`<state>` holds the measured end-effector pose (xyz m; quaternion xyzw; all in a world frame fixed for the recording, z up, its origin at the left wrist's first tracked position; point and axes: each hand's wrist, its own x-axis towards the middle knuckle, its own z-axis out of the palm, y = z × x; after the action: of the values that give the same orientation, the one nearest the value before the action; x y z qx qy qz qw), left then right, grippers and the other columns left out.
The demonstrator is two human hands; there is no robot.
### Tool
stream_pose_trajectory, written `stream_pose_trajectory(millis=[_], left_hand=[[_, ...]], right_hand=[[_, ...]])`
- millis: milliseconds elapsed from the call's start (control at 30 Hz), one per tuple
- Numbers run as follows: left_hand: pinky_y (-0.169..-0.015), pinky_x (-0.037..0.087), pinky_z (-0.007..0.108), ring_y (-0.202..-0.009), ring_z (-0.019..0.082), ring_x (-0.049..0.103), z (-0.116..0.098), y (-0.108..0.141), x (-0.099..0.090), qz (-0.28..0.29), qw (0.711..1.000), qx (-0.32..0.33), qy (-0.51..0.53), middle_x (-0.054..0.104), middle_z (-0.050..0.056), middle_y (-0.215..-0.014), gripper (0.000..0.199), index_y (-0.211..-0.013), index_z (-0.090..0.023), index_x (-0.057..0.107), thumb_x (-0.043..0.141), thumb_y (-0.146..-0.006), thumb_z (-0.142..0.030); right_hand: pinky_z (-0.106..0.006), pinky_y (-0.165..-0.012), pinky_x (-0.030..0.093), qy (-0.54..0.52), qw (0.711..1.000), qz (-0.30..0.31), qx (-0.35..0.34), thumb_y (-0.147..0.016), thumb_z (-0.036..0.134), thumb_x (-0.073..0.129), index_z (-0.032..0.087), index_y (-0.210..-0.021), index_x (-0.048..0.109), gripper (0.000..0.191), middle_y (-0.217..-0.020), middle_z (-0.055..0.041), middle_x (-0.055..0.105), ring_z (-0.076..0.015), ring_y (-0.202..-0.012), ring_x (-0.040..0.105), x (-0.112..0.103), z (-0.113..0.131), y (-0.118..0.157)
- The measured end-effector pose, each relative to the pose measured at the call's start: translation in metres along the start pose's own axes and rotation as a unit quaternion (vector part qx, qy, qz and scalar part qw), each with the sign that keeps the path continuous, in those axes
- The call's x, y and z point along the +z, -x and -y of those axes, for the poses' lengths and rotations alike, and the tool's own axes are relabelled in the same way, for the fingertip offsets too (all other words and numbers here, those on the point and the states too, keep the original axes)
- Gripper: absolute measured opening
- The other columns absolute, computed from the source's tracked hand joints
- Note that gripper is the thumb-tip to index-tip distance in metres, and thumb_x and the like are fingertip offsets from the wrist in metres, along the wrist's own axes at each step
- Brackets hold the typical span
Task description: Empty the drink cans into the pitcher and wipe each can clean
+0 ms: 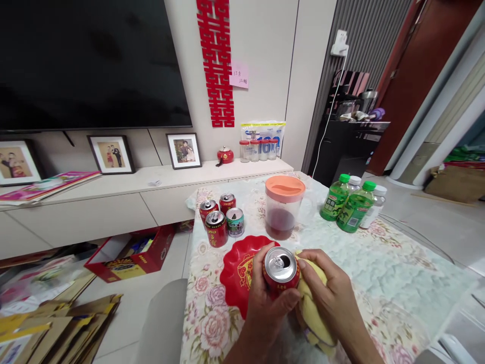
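Note:
A red drink can (281, 268) with its mouth hole open is gripped upright by my left hand (261, 293), above the near edge of a scalloped red plate (232, 275). My right hand (329, 288) clutches a yellow cloth (313, 303) and presses it to the can's right side. Behind the plate, a red can (217, 230) and a green-and-silver can (235, 222) stand in a group with two more red cans. A clear pitcher (282, 212) with an orange lid, partly filled with dark reddish liquid, stands beyond my hands.
Green-labelled bottles (354, 212) and white-capped ones stand at the table's right, on a flowered tablecloth (212, 323). A low cabinet (166, 187) behind bears framed photos and lidded jars (254, 151). On the floor at left are a red box (151, 258) and flattened cardboard (64, 323).

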<state>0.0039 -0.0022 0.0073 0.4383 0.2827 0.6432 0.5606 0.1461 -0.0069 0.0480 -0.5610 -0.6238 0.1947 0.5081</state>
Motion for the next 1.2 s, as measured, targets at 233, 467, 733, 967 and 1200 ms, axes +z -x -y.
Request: stream_pose_trajectory(millis=[233,467,733,967,1200], left_hand=[[-0.104,0.052,0.048,-0.117,0.033,0.066,-0.003,0.000,0.004,0.010,1.000,-0.029,0.004,0.069,0.009,-0.123,0.074,-0.130,-0.026,0.051,0.089,-0.070,-0.043],[-0.115,0.044,0.050,-0.135,0.036,0.055,-0.002,0.007,0.000,0.074,0.996,-0.058,0.015,0.060,0.013,-0.143,0.085,-0.151,-0.026,0.037,0.081,-0.080,-0.044],[-0.117,0.043,0.046,-0.140,0.034,0.051,-0.015,0.009,0.003,0.113,0.993,-0.033,-0.017,0.055,0.011,-0.150,0.072,-0.148,-0.026,0.044,0.076,-0.086,-0.043],[-0.103,0.052,0.042,-0.119,0.030,0.065,0.002,0.000,0.002,0.040,0.999,-0.004,0.021,0.066,0.009,-0.128,0.072,-0.135,-0.027,0.049,0.084,-0.076,-0.049],[-0.095,0.054,0.042,-0.108,0.028,0.067,-0.008,-0.003,0.002,0.008,1.000,-0.015,0.002,0.067,0.008,-0.118,0.064,-0.127,-0.026,0.050,0.084,-0.075,-0.041]], right_hand=[[-0.023,-0.083,0.053,0.026,0.989,-0.071,-0.129,-0.097,0.029,0.062,0.027,-0.097,0.070,0.008,-0.102,-0.0013,0.072,-0.0150,-0.097,0.070,-0.006,0.015,0.012],[-0.028,-0.087,0.054,0.071,0.968,-0.114,-0.213,-0.094,0.023,0.064,0.025,-0.098,0.070,0.008,-0.102,-0.0041,0.073,-0.0181,-0.098,0.069,-0.012,0.024,0.011],[-0.022,-0.082,0.054,0.044,0.986,-0.090,-0.130,-0.098,0.028,0.061,0.027,-0.095,0.069,0.009,-0.098,0.0007,0.073,-0.0138,-0.092,0.071,-0.014,0.006,0.004],[-0.024,-0.083,0.054,0.064,0.975,-0.108,-0.186,-0.095,0.026,0.064,0.027,-0.097,0.070,0.006,-0.103,-0.0024,0.072,-0.0155,-0.098,0.070,-0.005,0.017,0.010],[-0.026,-0.080,0.054,0.066,0.960,-0.070,-0.264,-0.093,0.017,0.063,0.024,-0.097,0.071,0.011,-0.096,-0.0051,0.071,-0.0181,-0.099,0.066,-0.004,0.029,0.010]])
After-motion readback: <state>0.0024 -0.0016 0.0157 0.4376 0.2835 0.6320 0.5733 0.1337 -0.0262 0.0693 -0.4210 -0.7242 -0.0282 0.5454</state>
